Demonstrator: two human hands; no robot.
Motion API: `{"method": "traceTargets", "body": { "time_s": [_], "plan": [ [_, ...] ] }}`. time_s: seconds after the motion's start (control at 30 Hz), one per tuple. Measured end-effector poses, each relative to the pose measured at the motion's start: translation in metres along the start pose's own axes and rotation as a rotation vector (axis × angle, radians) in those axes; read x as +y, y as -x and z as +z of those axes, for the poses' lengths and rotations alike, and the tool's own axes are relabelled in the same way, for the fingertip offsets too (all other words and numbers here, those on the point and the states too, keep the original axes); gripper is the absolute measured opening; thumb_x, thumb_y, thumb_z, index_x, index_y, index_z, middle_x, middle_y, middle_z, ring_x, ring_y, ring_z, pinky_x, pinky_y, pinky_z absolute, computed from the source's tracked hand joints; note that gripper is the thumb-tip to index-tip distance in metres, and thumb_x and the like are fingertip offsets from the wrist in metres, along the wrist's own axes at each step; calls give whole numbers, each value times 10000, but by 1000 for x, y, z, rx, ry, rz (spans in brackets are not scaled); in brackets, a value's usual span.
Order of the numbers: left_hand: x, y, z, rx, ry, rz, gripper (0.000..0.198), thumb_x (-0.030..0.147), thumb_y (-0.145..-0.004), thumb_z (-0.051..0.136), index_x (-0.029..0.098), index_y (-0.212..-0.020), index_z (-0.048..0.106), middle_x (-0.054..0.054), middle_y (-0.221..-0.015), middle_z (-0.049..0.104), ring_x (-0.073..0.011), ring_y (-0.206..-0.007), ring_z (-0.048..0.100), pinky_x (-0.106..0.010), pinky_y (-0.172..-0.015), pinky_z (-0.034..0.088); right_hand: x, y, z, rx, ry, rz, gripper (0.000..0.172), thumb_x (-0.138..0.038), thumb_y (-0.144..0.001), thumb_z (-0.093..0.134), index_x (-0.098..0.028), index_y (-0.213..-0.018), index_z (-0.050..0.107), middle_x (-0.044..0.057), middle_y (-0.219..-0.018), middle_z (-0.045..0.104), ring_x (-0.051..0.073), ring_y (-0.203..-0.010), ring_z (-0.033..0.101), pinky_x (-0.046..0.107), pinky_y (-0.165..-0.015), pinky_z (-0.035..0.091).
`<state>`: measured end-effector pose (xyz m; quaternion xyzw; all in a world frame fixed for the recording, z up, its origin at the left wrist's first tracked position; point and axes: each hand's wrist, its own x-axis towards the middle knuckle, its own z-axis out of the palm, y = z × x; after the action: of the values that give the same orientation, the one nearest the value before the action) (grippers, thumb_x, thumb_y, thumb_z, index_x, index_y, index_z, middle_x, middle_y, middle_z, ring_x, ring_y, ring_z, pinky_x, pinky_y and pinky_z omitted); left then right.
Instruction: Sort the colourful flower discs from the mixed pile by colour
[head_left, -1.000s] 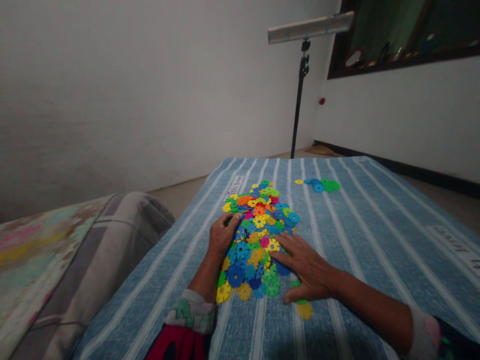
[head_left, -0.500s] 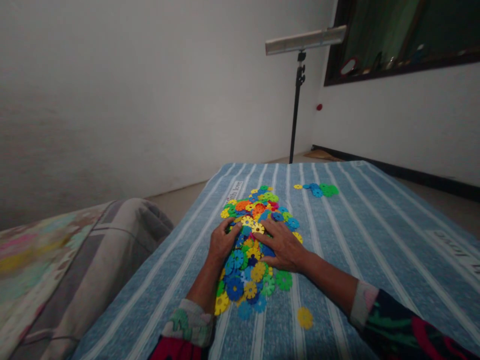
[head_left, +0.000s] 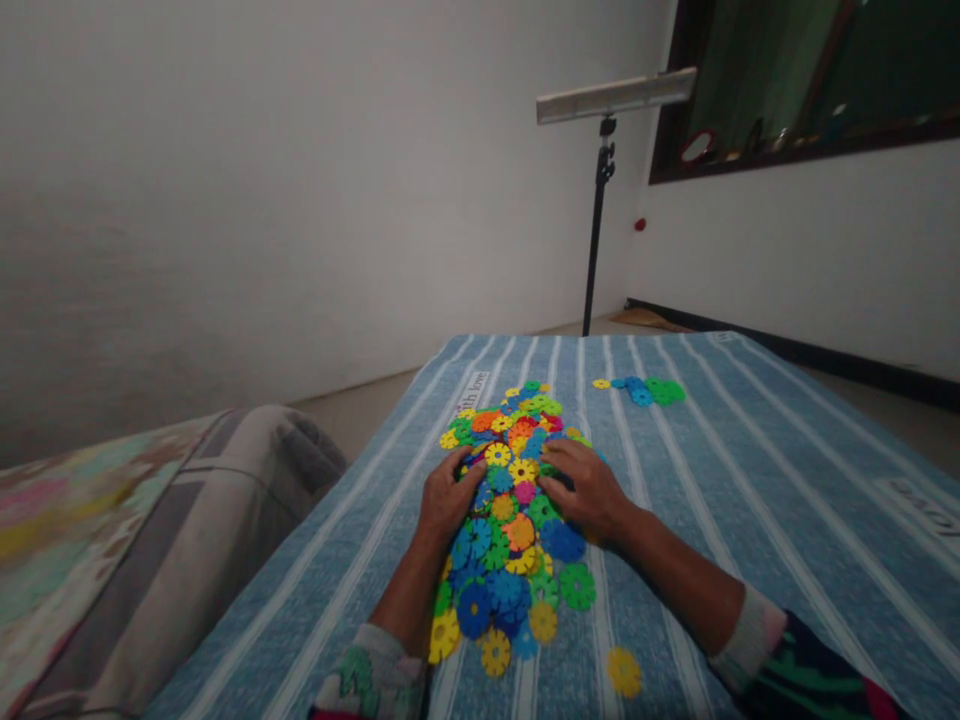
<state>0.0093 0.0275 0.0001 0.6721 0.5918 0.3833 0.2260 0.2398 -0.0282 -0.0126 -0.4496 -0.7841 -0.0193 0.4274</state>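
A heap of notched plastic snowflake discs [head_left: 501, 535] in yellow, blue, green, orange and pink lies along the left half of a striped blue cloth. At the heap's left side, my left hand [head_left: 448, 497] rests with its thumb apart from bent fingers, the fingertips partly hidden among the discs. My right hand [head_left: 589, 490] is on the right side of the heap, fingers reaching inward over the discs and thumb apart. Neither hand has a disc visibly gripped. A single yellow disc [head_left: 624, 671] lies by itself near the front, right of the heap.
Farther back on the striped cloth [head_left: 720, 520] sits a small group of green discs [head_left: 665, 391] beside blue ones and a yellow one. A black stand [head_left: 596, 230] with a light bar rises behind the table. Left of it is a grey, blanket-covered surface [head_left: 255, 480].
My right hand has drawn slightly to the right and lifted off some discs, uncovering orange and pink ones. The front discs have spread a little. The left hand stays nearly in place.
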Motion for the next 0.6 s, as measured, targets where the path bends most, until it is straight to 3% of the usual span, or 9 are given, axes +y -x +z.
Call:
{"method": "traceTargets", "body": {
  "time_s": [0.13,0.43,0.6],
  "plan": [
    [-1,-1,0,16,19,15,456,446,-719,609,179,-1075,707,-85,-1168,702,-296,-1135,612,-430,-1018,432,1,-7,7,-35,32,2,140,-253,-883,535,-206,-907,664,96,-1038,626,232,-995,553,402,-894,451],
    [-3,-2,-1,13,43,26,465,467,-709,617,184,-1064,716,-81,-1154,710,-290,-1117,626,-414,-1009,448,-8,-23,16,-205,146,32,168,-301,-846,626,-178,-960,616,101,-1098,554,253,-1105,449,425,-964,372],
    [-1,-2,-1,-10,10,18,497,462,-723,589,163,-1105,698,-82,-1168,703,-286,-1119,624,-408,-1007,452,-13,-27,17,-248,129,58,91,-279,-858,611,-190,-842,621,64,-1003,558,226,-1048,461,381,-921,364]
  ]
}}
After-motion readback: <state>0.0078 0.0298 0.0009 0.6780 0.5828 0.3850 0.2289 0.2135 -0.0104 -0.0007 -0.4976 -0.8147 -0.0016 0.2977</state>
